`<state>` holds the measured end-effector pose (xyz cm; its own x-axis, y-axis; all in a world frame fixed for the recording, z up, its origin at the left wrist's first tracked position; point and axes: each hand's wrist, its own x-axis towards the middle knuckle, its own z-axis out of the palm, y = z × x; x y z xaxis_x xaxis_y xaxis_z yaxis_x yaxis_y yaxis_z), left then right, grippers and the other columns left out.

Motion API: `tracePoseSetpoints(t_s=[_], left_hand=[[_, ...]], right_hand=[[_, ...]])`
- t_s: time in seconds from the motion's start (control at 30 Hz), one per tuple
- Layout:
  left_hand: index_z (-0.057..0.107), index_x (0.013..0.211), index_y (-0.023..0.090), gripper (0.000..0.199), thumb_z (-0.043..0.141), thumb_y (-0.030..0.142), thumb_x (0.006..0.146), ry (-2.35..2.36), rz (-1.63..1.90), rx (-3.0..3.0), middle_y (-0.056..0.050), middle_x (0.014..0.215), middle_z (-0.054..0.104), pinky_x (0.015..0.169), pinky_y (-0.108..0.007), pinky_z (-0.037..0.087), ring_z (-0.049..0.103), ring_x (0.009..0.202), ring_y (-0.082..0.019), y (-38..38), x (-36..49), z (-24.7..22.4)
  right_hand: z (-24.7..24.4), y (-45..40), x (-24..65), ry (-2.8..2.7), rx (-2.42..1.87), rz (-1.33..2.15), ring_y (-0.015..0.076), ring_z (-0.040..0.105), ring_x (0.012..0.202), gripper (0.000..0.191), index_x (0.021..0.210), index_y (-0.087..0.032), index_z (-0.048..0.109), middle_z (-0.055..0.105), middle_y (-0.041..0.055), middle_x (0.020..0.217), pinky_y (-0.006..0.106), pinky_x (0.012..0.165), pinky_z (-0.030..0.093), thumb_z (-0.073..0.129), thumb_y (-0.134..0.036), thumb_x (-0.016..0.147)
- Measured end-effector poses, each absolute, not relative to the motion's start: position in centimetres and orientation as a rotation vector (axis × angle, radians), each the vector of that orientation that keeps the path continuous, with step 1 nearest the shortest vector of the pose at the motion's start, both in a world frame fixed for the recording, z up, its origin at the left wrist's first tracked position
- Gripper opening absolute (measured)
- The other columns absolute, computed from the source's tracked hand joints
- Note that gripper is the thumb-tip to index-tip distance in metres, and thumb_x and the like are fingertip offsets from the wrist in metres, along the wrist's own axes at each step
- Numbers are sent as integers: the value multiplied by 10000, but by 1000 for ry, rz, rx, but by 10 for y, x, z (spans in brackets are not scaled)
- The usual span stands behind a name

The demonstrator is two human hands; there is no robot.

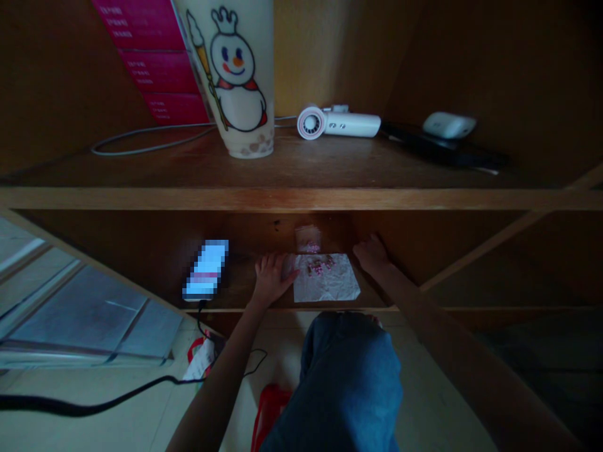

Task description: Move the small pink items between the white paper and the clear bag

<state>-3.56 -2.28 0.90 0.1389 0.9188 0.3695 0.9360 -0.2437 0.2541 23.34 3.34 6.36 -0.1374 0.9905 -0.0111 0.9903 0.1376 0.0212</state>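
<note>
A crumpled white paper sheet (pixel 327 285) lies on the lower shelf, with small pink and brownish bits (pixel 319 266) scattered over its upper half. Behind it is a small clear plastic bag (pixel 308 238) with more pink bits at its bottom. My left hand (pixel 273 277) rests at the sheet's left edge, fingers spread and thumb reaching onto the paper. Right of the sheet, my right hand (pixel 372 254) is on the shelf with its fingers curled in. Dim light hides whether anything is between those fingers.
A lit phone (pixel 206 271) with a cable lies left on the lower shelf. The upper shelf bears a snowman-printed drink cup (pixel 240 81), a white handheld fan (pixel 342 123), a white case (pixel 449 125) on a dark flat object, and pink boxes (pixel 160 75). My knee (pixel 353 364) is below.
</note>
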Motion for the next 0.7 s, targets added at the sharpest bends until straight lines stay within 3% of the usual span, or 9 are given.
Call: tracePoseSetpoints(t_s=[0.2,0.3,0.53,0.7], left_hand=[[498,1190,203,517,459,530,791,-1908,-720,-2344,-119,1188,526,921,-443,318,421,1102,-279,-22,-36,8],[496,1193,200,528,455,539,790,-1913,-714,-2333,-121,1189,524,918,-447,319,421,1099,-285,-22,-35,7],[494,1182,194,536,462,550,783,-1881,-744,-2345,-116,1196,519,930,-453,315,418,1108,-278,-21,-37,4],[480,1190,199,564,435,584,781,-1926,-767,-2345,-108,1197,514,917,-449,322,414,1108,-274,-20,-37,3]], right_hand=[[66,45,219,2425,1758,-89,219,587,907,136,757,-191,680,683,86,882,401,896,266,557,-246,767],[62,60,214,2439,1832,-129,212,593,881,207,775,-199,676,683,66,869,391,871,302,538,-353,793],[41,111,209,2479,2161,-24,171,569,942,247,1026,-189,606,626,69,1032,313,850,402,511,-328,845],[34,135,198,2477,2208,40,185,549,967,324,1134,-153,509,531,83,1136,396,818,473,497,-334,865]])
